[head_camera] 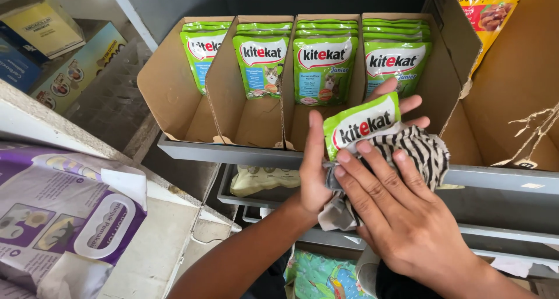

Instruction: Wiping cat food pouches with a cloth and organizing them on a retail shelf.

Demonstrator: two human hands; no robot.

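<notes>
The left hand (pixel 317 177) holds a green pet-food pouch (pixel 362 124) upright, thumb along its near edge and fingers behind it; its grip is closed on the pouch. The right hand (pixel 396 217) lies flat over a black-and-white striped cloth (pixel 419 150), pressing it against the lower part of the pouch; its grip is loose, fingers stretched out over the cloth rather than clenched. Just beyond both hands stands a cardboard display box (pixel 174 95) with four compartments, each holding a row of matching green pouches (pixel 324 66) upright, on a grey shelf (pixel 233 153). Well to the left of the left hand lies a purple and white package (pixel 64 217). Beyond the right hand leans a yellow bag (pixel 489 11)
</notes>
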